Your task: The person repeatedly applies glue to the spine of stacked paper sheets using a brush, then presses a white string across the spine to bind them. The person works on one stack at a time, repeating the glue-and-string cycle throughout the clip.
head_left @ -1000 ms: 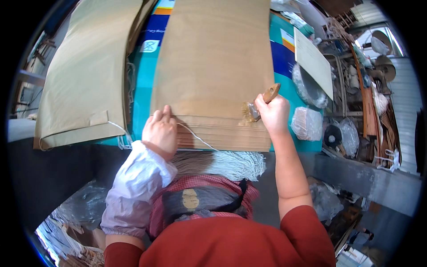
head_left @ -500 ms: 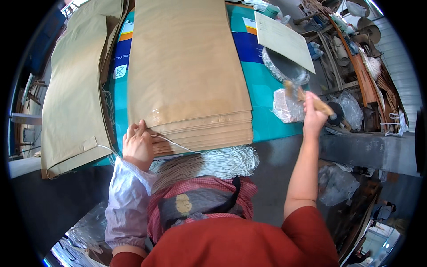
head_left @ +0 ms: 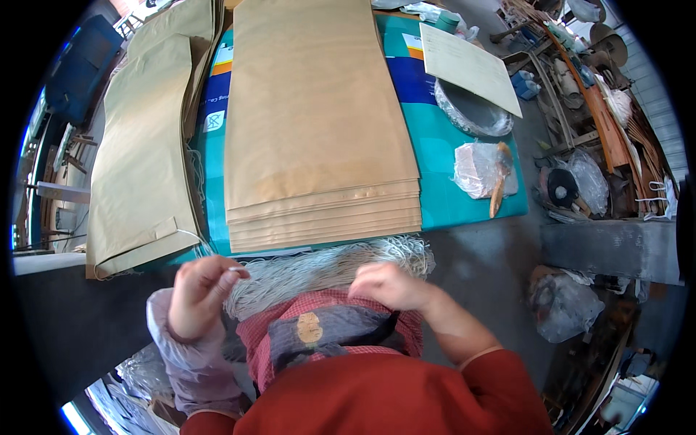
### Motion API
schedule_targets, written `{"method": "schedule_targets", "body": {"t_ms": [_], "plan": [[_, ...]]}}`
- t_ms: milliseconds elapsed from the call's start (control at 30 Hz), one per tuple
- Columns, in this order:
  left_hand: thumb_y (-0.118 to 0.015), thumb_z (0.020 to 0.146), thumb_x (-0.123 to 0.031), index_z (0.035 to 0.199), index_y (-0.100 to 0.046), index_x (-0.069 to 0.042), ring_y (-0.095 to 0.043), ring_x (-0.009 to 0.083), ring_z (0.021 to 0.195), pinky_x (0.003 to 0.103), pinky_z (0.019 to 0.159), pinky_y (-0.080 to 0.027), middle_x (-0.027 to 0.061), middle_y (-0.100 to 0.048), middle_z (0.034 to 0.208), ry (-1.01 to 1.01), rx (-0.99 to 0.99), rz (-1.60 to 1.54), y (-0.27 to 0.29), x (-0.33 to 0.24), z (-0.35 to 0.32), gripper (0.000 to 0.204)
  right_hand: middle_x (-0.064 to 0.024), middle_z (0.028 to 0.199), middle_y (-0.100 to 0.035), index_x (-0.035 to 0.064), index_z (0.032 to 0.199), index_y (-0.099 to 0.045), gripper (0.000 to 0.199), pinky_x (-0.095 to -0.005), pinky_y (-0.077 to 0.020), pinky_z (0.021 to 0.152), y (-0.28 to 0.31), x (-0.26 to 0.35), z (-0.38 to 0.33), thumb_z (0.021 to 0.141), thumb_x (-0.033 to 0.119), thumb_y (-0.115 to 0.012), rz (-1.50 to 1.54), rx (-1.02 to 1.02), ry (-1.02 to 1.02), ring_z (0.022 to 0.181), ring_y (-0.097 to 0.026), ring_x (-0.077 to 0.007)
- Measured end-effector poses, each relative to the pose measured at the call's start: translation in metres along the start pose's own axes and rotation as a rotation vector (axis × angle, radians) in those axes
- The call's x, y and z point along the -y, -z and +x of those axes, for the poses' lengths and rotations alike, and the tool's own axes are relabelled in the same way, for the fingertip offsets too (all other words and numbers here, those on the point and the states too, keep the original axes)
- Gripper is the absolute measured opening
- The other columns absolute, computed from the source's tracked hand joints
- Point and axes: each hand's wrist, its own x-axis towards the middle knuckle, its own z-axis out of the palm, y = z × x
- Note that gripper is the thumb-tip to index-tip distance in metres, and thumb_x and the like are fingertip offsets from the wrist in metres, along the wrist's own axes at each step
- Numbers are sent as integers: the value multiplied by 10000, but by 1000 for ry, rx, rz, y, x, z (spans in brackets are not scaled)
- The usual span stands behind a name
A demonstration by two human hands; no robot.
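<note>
My left hand [head_left: 201, 293] is raised off the table's front edge, thumb and fingers pinched on a bit of white string [head_left: 238, 270]. My right hand [head_left: 391, 285], also closed, is at the right part of a bundle of white strings [head_left: 304, 268] that lies along the front edge, over my lap. What its fingers hold, if anything, is hidden. Beyond both hands lies a stack of brown paper bags [head_left: 319, 116], their near ends fanned in steps. A wooden-handled brush [head_left: 499, 185] rests on a plastic-wrapped block [head_left: 475, 174] at the right.
More brown paper bags [head_left: 145, 152], with string at their folded end, lie at the left. A plastic-lined round basin [head_left: 471, 112] stands at the far right under a pale board [head_left: 471, 69]. Teal sheeting [head_left: 442, 196] covers the table. Clear plastic bags [head_left: 569, 304] lie at the lower right.
My right hand has put the brush down on the wrapped block and come back to the string bundle. My left hand has left the stacked bags and drawn toward me.
</note>
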Motion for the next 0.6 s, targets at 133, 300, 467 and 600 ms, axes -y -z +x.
{"method": "schedule_targets", "body": {"t_ms": [133,300,467,600], "plan": [[-636,795,1,830,-668,5,-580,178,601,287,575,-458,100,-618,683,-103,-270,297,22,33,15,48,-51,808,-608,-11,929,-695,122,-254,-436,676,76,38,0,825,2,-633,-197,-485,-31,750,-542,-132],[-651,795,-27,866,-680,28,-613,181,662,280,621,-479,115,-646,736,-65,-309,176,5,99,94,94,-86,762,-664,-11,851,-688,114,-265,-499,690,144,10,44,779,76,-702,-173,-647,-158,718,-621,-135],[-729,740,-104,812,-687,1,-619,215,682,303,634,-486,111,-640,760,62,-385,246,-32,151,120,134,-93,741,-645,2,753,-654,113,-266,-498,670,151,-60,64,696,62,-732,-470,-754,-262,692,-614,-146],[-754,695,-116,854,-658,-41,-583,256,838,354,769,-448,67,-595,836,-14,-537,597,-37,129,113,201,-73,725,-594,15,722,-650,83,-260,-485,649,148,-56,59,682,32,-721,-474,-765,-293,716,-597,-140]]}}
